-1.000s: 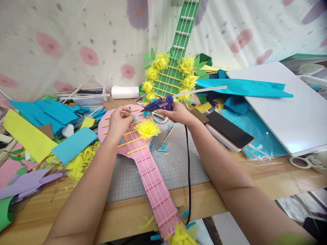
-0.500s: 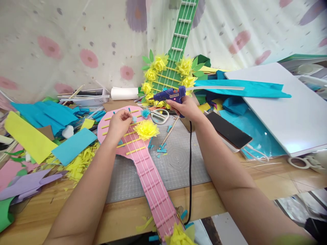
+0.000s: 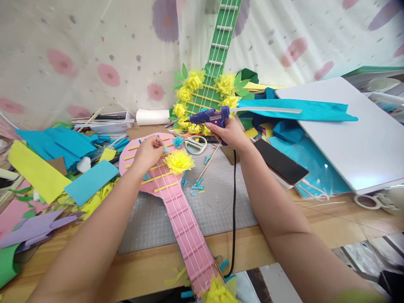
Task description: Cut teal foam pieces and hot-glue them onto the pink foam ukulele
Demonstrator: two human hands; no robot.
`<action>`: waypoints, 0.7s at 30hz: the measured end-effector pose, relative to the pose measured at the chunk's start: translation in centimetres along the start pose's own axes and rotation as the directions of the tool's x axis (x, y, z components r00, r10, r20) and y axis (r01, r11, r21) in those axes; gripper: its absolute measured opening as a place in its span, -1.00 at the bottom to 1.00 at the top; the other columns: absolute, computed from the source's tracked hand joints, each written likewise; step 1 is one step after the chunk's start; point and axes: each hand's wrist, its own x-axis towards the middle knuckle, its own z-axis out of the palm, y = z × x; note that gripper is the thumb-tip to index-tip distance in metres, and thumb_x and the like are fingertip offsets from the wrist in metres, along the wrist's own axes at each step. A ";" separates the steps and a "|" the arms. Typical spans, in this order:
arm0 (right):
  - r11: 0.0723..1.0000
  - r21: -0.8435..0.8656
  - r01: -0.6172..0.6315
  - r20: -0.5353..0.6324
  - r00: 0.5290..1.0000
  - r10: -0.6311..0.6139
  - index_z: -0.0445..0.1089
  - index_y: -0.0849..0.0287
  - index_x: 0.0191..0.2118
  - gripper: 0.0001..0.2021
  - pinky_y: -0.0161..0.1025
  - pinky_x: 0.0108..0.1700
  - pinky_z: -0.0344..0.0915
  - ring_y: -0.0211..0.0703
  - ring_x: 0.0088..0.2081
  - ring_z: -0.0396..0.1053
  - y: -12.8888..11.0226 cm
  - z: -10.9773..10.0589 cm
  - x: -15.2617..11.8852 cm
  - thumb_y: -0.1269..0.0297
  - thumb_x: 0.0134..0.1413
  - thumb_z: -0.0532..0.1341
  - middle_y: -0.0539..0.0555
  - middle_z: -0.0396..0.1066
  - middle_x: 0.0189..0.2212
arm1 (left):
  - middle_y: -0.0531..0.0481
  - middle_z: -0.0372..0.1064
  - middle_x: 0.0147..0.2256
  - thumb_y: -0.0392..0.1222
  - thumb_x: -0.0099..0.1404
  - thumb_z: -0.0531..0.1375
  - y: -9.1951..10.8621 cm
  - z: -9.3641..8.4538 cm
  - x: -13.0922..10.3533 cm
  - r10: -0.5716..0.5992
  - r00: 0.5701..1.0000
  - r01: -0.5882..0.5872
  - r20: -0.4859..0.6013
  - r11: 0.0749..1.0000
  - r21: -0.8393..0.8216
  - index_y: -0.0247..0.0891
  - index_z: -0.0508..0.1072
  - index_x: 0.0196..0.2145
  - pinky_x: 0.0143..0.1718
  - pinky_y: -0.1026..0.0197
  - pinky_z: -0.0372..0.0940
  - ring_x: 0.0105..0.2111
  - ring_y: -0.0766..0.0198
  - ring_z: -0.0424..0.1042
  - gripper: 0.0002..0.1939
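My right hand (image 3: 229,134) is wrapped round the grip of a blue hot glue gun (image 3: 210,118), its nozzle pointing left and a long glue stick out of its back. My left hand (image 3: 150,150) is closed in a pinch over the body of a pink paper guitar (image 3: 192,223). A small light-blue piece shows by its fingertips; whether they grip it is unclear. On the guitar body are yellow strips, white strings, a big yellow paper flower (image 3: 179,161) and a small blue paper flower (image 3: 177,142). Another yellow flower (image 3: 219,291) sits at the neck's near end.
Behind stands a green paper guitar (image 3: 217,54) with yellow flowers. Scissors (image 3: 195,145), a wooden stick (image 3: 206,166) and blue scraps lie on the grey cutting mat (image 3: 221,206). A phone (image 3: 280,162) is at right, coloured paper (image 3: 91,181) at left. The glue gun's black cord (image 3: 234,210) hangs down.
The view has shifted slightly. My left hand stays pinched over the pink guitar's body, and my right hand keeps the glue gun at nearly the same spot.
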 end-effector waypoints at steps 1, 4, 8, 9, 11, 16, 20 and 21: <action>1.000 0.002 0.001 -0.001 1.000 -0.001 0.38 0.20 -0.45 -0.58 -0.19 -0.52 0.18 -0.20 -0.59 0.20 0.0 0.0 0.0 -0.12 -0.03 0.18 0.03 0.21 -0.70 | 0.10 0.29 -0.59 -0.32 -0.07 0.13 0.2 0.0 0.2 0.003 1.000 -0.004 0.008 1.000 0.029 -0.19 0.35 -0.55 -0.49 0.28 0.14 -0.55 0.30 0.27 -0.93; 1.000 0.003 0.015 -0.002 1.000 -0.015 0.38 0.19 -0.43 -0.57 -0.21 -0.53 0.17 -0.21 -0.59 0.20 -0.1 0.0 -0.1 -0.15 -0.04 0.17 0.02 0.20 -0.71 | 0.08 0.32 -0.59 -0.33 -0.06 0.14 0.9 -0.2 0.4 -0.017 0.999 0.015 0.030 0.996 0.085 -0.20 0.37 -0.58 -0.49 0.27 0.15 -0.55 0.29 0.28 -0.94; 0.999 -0.006 0.033 -0.010 0.999 -0.033 0.38 0.17 -0.43 -0.56 -0.21 -0.53 0.16 -0.22 -0.59 0.19 0.2 -0.1 0.1 -0.18 -0.05 0.16 0.02 0.20 -0.70 | 0.04 0.41 -0.55 -0.35 -0.12 0.16 1.0 -0.6 0.7 -0.066 0.996 0.062 0.057 0.996 0.072 -0.21 0.47 -0.54 -0.48 0.26 0.21 -0.52 0.25 0.34 -0.87; 0.999 -0.008 0.033 -0.015 0.999 -0.034 0.37 0.18 -0.43 -0.55 -0.21 -0.53 0.16 -0.22 -0.59 0.19 0.2 -0.1 0.2 -0.18 -0.05 0.16 0.03 0.21 -0.69 | 0.03 0.43 -0.52 -0.37 -0.14 0.17 0.8 -0.6 0.8 -0.056 0.996 0.052 0.069 0.997 0.065 -0.21 0.49 -0.52 -0.45 0.26 0.23 -0.50 0.24 0.37 -0.83; 0.999 -0.010 0.034 -0.020 0.999 -0.034 0.37 0.18 -0.43 -0.56 -0.21 -0.53 0.16 -0.22 -0.58 0.20 0.3 -0.1 0.3 -0.18 -0.05 0.16 0.04 0.23 -0.68 | 0.01 0.47 -0.46 -0.39 -0.17 0.17 0.4 -0.7 1.1 -0.014 0.997 0.009 0.082 0.998 0.067 -0.21 0.51 -0.50 -0.38 0.25 0.27 -0.44 0.22 0.41 -0.78; 0.999 -0.029 0.029 -0.007 1.000 -0.030 0.37 0.18 -0.40 -0.56 -0.20 -0.51 0.18 -0.19 -0.55 0.22 0.4 0.0 0.4 -0.17 -0.04 0.15 0.06 0.25 -0.65 | 0.00 0.47 -0.44 -0.32 -0.15 0.26 0.8 -0.5 0.9 0.000 0.998 -0.013 0.067 0.981 0.191 -0.20 0.48 -0.48 -0.38 0.23 0.26 -0.40 0.19 0.43 -0.83; 0.999 -0.030 0.035 -0.001 0.999 -0.035 0.37 0.19 -0.41 -0.55 -0.19 -0.51 0.18 -0.18 -0.54 0.23 0.5 0.2 0.5 -0.18 -0.04 0.15 0.06 0.24 -0.64 | 0.00 0.47 -0.41 -0.22 -0.03 0.27 1.8 0.1 0.1 0.056 0.997 -0.069 0.045 0.926 0.372 -0.16 0.51 -0.43 -0.43 0.22 0.20 -0.37 0.15 0.43 -0.87; 0.999 -0.024 0.035 0.001 0.999 -0.034 0.37 0.19 -0.41 -0.55 -0.19 -0.51 0.18 -0.18 -0.55 0.23 0.5 0.2 0.5 -0.18 -0.04 0.15 0.06 0.24 -0.65 | 0.00 0.47 -0.41 -0.19 0.00 0.26 1.9 0.2 0.0 0.071 0.996 -0.083 0.045 0.901 0.426 -0.14 0.52 -0.40 -0.43 0.21 0.19 -0.36 0.12 0.44 -0.86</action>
